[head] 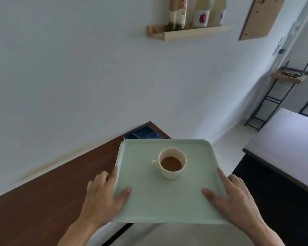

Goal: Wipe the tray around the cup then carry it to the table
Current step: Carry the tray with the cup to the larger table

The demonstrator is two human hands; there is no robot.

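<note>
A pale green tray is held in the air in front of me, partly over the corner of a dark brown counter. A cream cup with brown liquid stands upright near the tray's middle, its handle pointing left. My left hand grips the tray's left edge, thumb on top. My right hand grips the right edge the same way. A blue cloth lies on the counter just beyond the tray's far edge.
A white-topped table stands to the right, with dark floor between it and me. A black metal rack stands at the far right. A wooden wall shelf with bottles hangs above.
</note>
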